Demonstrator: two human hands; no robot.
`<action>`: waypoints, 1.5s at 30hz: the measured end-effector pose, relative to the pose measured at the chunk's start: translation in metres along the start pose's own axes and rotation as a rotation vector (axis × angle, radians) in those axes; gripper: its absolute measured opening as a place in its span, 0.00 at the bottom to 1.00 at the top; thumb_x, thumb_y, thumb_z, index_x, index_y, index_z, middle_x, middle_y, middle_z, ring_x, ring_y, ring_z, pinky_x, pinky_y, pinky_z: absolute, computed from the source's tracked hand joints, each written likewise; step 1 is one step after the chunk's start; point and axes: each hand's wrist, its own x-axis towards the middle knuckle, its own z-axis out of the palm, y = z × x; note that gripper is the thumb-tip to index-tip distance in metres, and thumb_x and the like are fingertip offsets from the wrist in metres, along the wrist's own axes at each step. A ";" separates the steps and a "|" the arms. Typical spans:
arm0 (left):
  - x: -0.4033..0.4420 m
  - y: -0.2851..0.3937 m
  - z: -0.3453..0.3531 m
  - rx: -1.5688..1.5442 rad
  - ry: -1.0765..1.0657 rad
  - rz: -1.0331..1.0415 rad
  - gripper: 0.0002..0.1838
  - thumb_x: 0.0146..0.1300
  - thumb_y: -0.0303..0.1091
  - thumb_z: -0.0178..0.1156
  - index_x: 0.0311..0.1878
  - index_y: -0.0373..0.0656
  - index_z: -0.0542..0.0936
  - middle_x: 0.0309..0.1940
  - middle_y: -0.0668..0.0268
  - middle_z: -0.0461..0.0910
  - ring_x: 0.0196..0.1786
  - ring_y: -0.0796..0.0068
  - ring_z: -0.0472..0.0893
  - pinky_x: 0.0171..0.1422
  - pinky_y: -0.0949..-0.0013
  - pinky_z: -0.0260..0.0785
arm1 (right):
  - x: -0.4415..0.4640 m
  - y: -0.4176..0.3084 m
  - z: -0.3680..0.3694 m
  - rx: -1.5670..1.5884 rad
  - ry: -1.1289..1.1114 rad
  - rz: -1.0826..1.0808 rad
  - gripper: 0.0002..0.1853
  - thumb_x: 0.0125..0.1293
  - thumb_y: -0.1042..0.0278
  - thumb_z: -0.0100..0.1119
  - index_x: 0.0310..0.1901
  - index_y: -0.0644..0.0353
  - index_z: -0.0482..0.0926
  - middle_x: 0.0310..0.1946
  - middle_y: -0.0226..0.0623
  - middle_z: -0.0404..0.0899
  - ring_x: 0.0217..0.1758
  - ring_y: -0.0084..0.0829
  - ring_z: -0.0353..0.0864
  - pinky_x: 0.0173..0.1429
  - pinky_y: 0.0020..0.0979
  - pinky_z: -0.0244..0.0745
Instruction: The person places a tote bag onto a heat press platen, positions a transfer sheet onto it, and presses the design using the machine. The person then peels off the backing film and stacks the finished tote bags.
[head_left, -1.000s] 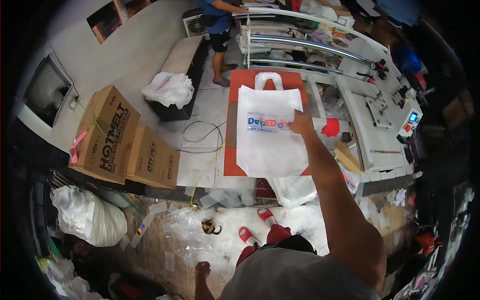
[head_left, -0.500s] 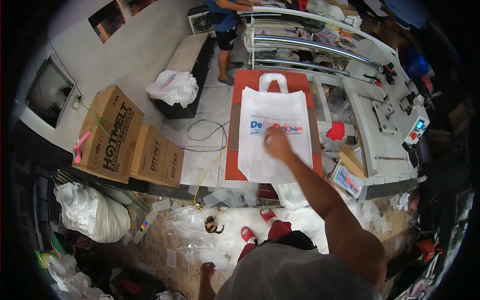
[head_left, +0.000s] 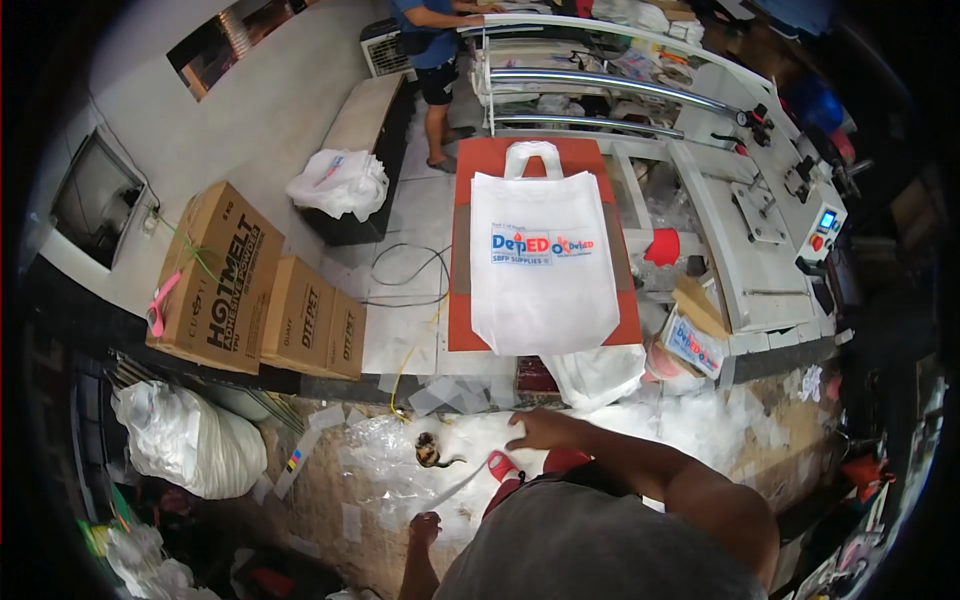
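A white tote bag (head_left: 545, 310) with a red and blue "DepED" print lies flat on the red press bed (head_left: 461, 320), its handles toward the far end. My right hand (head_left: 545, 430) is off the bag, over the floor near my feet, with its fingers apart and nothing visible in them. Lower left, my left hand (head_left: 425, 525) is closed at the lower end of a thin, pale strip that looks like film (head_left: 458, 488). The strip slants up toward my right hand without visibly reaching it.
A white bag (head_left: 595, 375) hangs below the bed's near edge. Cardboard boxes (head_left: 225, 290) stand at left, above a full white sack (head_left: 190, 440). A small kitten (head_left: 428, 450) is on the littered floor. The press controls (head_left: 825, 230) are at right; a person (head_left: 430, 60) stands behind.
My right hand has left the bag's print and come back toward my body, so the whole print shows. A pale strip now appears at my left hand. The kitten has shifted slightly.
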 end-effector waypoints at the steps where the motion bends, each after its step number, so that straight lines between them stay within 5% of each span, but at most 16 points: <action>1: -0.003 -0.001 0.000 0.002 -0.001 0.001 0.13 0.65 0.39 0.55 0.31 0.44 0.83 0.25 0.63 0.83 0.26 0.71 0.85 0.32 0.68 0.76 | -0.005 0.020 0.001 -0.014 0.282 -0.120 0.34 0.57 0.39 0.68 0.55 0.58 0.76 0.36 0.45 0.84 0.43 0.45 0.84 0.51 0.42 0.76; 3: -0.014 -0.002 0.003 -0.106 0.066 -0.025 0.11 0.64 0.38 0.56 0.34 0.43 0.83 0.26 0.63 0.84 0.25 0.69 0.85 0.33 0.66 0.76 | -0.036 -0.001 -0.067 0.272 0.368 -0.001 0.23 0.62 0.51 0.66 0.49 0.60 0.77 0.35 0.45 0.84 0.38 0.40 0.85 0.44 0.37 0.78; 6: 0.023 0.000 -0.001 -0.036 -0.056 0.092 0.10 0.63 0.38 0.58 0.37 0.41 0.82 0.31 0.63 0.85 0.28 0.70 0.85 0.33 0.65 0.77 | -0.050 0.025 -0.132 0.071 1.051 -0.034 0.15 0.62 0.63 0.65 0.46 0.61 0.77 0.29 0.44 0.82 0.35 0.40 0.83 0.41 0.40 0.78; 7: 0.060 -0.008 0.004 0.658 0.117 0.733 0.10 0.63 0.37 0.59 0.38 0.41 0.82 0.33 0.61 0.85 0.32 0.68 0.85 0.35 0.64 0.77 | -0.052 0.035 -0.149 -0.033 1.287 -0.075 0.15 0.61 0.65 0.65 0.46 0.62 0.77 0.29 0.44 0.81 0.35 0.42 0.83 0.42 0.41 0.78; 9: -0.020 0.153 -0.007 -0.092 0.125 0.511 0.10 0.63 0.35 0.59 0.39 0.39 0.82 0.33 0.60 0.84 0.34 0.57 0.83 0.43 0.60 0.76 | -0.047 0.072 -0.173 -0.208 1.431 -0.116 0.18 0.61 0.59 0.66 0.46 0.63 0.78 0.33 0.45 0.83 0.39 0.46 0.84 0.46 0.42 0.78; 10: 0.031 0.160 -0.006 0.422 0.174 0.837 0.11 0.64 0.38 0.59 0.41 0.39 0.82 0.36 0.58 0.85 0.35 0.60 0.85 0.42 0.61 0.77 | -0.042 0.084 -0.176 -0.213 1.437 -0.125 0.18 0.61 0.59 0.66 0.46 0.63 0.78 0.33 0.45 0.83 0.39 0.46 0.84 0.46 0.42 0.78; 11: 0.064 0.174 0.008 -0.031 0.140 0.645 0.12 0.66 0.40 0.59 0.43 0.40 0.82 0.36 0.57 0.85 0.35 0.64 0.86 0.42 0.61 0.77 | -0.035 0.095 -0.181 -0.052 1.338 0.075 0.21 0.60 0.55 0.66 0.46 0.64 0.79 0.35 0.48 0.84 0.42 0.48 0.84 0.48 0.43 0.78; 16: -0.025 0.332 0.007 -0.322 0.046 0.747 0.17 0.69 0.40 0.58 0.54 0.37 0.77 0.40 0.61 0.85 0.37 0.73 0.84 0.41 0.70 0.76 | -0.013 0.098 -0.196 0.243 1.119 0.386 0.29 0.55 0.50 0.68 0.51 0.66 0.79 0.43 0.54 0.84 0.51 0.49 0.83 0.56 0.41 0.76; 23: -0.067 0.396 0.073 -0.581 -0.110 0.570 0.33 0.67 0.49 0.61 0.67 0.38 0.65 0.55 0.57 0.77 0.53 0.67 0.79 0.53 0.62 0.77 | -0.006 0.100 -0.205 0.581 1.005 -0.038 0.24 0.58 0.63 0.62 0.53 0.70 0.78 0.47 0.46 0.83 0.52 0.40 0.83 0.55 0.37 0.77; 27: -0.103 0.439 0.100 -0.967 -0.098 0.397 0.33 0.71 0.51 0.54 0.69 0.36 0.62 0.59 0.54 0.75 0.64 0.60 0.73 0.66 0.57 0.69 | 0.005 0.114 -0.165 1.259 0.377 0.041 0.23 0.63 0.58 0.60 0.56 0.63 0.76 0.48 0.38 0.81 0.48 0.33 0.81 0.48 0.37 0.76; 29: -0.106 0.437 0.107 -1.243 -0.223 0.501 0.31 0.71 0.49 0.55 0.66 0.34 0.65 0.58 0.55 0.76 0.63 0.63 0.75 0.67 0.57 0.68 | -0.025 0.088 -0.130 1.149 0.144 -0.113 0.25 0.64 0.54 0.60 0.57 0.62 0.74 0.48 0.41 0.81 0.46 0.32 0.80 0.47 0.39 0.76; 31: -0.066 0.388 0.127 -1.195 0.014 0.693 0.27 0.70 0.44 0.57 0.62 0.31 0.70 0.54 0.56 0.78 0.57 0.64 0.78 0.65 0.59 0.70 | -0.050 0.078 -0.103 1.240 -0.352 0.089 0.23 0.69 0.55 0.56 0.58 0.62 0.73 0.47 0.42 0.80 0.44 0.30 0.79 0.46 0.37 0.76; 35: -0.133 0.321 0.095 -0.745 0.584 0.519 0.15 0.63 0.35 0.58 0.50 0.38 0.80 0.43 0.51 0.84 0.45 0.57 0.84 0.53 0.57 0.74 | -0.121 0.032 -0.103 0.474 -0.842 -0.359 0.11 0.71 0.72 0.55 0.51 0.65 0.74 0.40 0.37 0.81 0.43 0.27 0.81 0.49 0.28 0.76; 37: -0.177 0.277 0.088 -0.536 0.757 0.565 0.15 0.61 0.32 0.56 0.49 0.37 0.80 0.40 0.47 0.83 0.44 0.54 0.84 0.51 0.56 0.74 | -0.121 -0.004 -0.120 0.349 -0.778 -0.403 0.10 0.67 0.73 0.60 0.48 0.65 0.75 0.37 0.34 0.81 0.42 0.25 0.81 0.51 0.26 0.75; 41: -0.375 0.233 0.127 -0.330 1.066 0.481 0.19 0.56 0.25 0.57 0.53 0.41 0.77 0.41 0.49 0.82 0.46 0.47 0.81 0.51 0.55 0.73 | -0.073 -0.099 -0.117 0.038 -0.147 -1.040 0.30 0.61 0.64 0.68 0.62 0.62 0.68 0.59 0.42 0.73 0.63 0.38 0.71 0.62 0.38 0.67; 45: -0.477 0.190 0.215 -0.323 1.247 0.351 0.17 0.54 0.26 0.58 0.49 0.43 0.77 0.39 0.51 0.82 0.45 0.44 0.79 0.48 0.52 0.72 | -0.155 -0.175 -0.005 -0.296 -0.429 -1.318 0.48 0.46 0.70 0.76 0.71 0.60 0.60 0.69 0.47 0.63 0.71 0.46 0.63 0.72 0.41 0.59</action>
